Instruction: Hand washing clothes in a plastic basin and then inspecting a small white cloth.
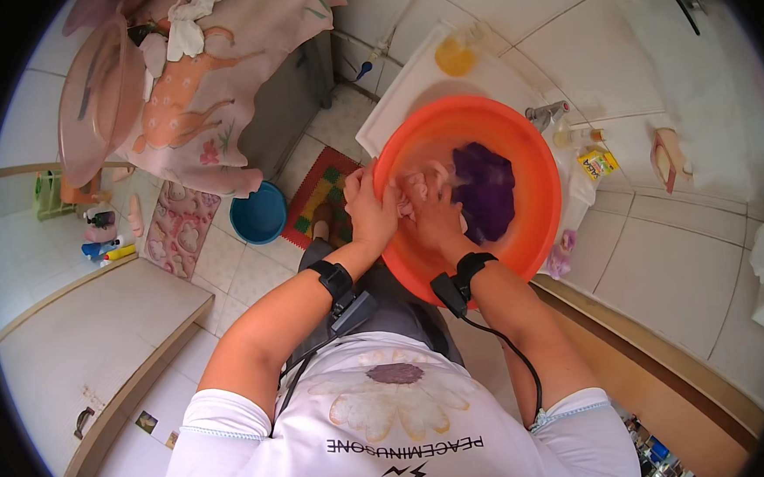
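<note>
A large orange plastic basin [536,183] rests on the white sink and holds some water. My left hand [372,209] grips its left rim, with the fingers outside and the thumb over the edge. Inside the basin, my right hand [436,219] lies on a wet, bunched pink cloth [412,187]. Whether its fingers close on the cloth is hard to see. Beside that hand, to the right, a dark purple cloth [487,193] is spread in the water. Both wrists wear black straps with small devices.
Behind the basin are the white sink [393,100], a metal faucet [547,113] and a bottle of yellow liquid [455,55]. A yellow packet [597,163] lies right of the faucet. A blue bucket [259,213] and a woven mat [319,183] are on the floor at left.
</note>
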`<action>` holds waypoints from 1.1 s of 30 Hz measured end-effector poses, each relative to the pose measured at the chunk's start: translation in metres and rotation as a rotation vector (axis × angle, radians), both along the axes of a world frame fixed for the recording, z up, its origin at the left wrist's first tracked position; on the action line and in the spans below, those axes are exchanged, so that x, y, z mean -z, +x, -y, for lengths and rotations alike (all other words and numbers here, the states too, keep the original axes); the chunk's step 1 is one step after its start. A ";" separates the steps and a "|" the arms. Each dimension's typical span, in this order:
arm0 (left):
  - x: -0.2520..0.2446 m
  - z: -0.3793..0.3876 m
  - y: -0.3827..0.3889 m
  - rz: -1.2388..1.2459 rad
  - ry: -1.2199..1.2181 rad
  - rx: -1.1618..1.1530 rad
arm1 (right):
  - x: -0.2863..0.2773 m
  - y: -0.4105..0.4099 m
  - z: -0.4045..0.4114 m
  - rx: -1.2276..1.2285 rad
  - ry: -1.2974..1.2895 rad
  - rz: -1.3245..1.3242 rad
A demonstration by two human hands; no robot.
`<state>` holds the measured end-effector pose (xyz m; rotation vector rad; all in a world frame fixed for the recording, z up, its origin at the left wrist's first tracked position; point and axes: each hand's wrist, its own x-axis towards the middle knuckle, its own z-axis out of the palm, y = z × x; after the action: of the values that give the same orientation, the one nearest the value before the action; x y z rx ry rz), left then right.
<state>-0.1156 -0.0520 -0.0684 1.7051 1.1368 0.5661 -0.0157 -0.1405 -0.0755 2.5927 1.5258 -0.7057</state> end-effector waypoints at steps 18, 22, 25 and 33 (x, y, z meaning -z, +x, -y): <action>-0.001 0.002 0.001 -0.017 0.018 0.010 | 0.031 0.079 -0.057 0.638 0.450 -0.519; 0.005 0.001 0.001 -0.044 0.040 0.025 | -0.003 0.064 -0.044 0.732 0.641 -0.799; 0.003 -0.001 0.001 -0.050 0.026 0.019 | -0.019 0.038 -0.014 0.392 0.726 -0.296; 0.000 -0.001 0.000 -0.021 0.041 0.013 | -0.027 -0.005 0.050 -0.004 0.273 0.013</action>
<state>-0.1160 -0.0513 -0.0683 1.7566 1.1352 0.5678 -0.0210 -0.1907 -0.0482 2.7759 1.7333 -0.5098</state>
